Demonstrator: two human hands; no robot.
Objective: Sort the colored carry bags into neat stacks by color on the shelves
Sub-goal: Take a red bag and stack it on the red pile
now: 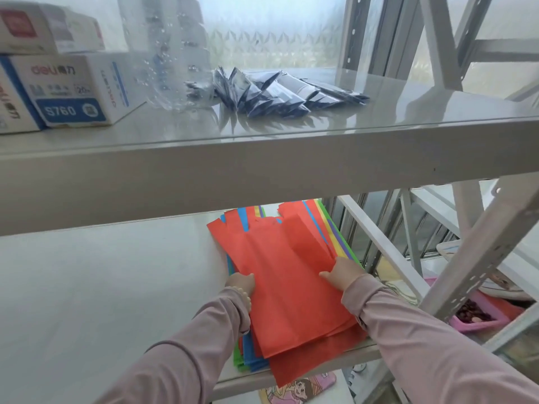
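Red bags (291,287) beyond shelf (116,287) edge

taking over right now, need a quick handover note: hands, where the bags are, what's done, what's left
Left hand: holds the left edge of the red bags, thumb on top.
Right hand: holds their right edge, thumb on top.
Bags: one mixed pile on the lower shelf, with the red bags on top and blue, green, yellow and purple edges showing beneath.
Done: no separate colour stack is in view yet.
Left: probably lift the reds off and stack them on the bare shelf to the left, then do the same for each other colour.
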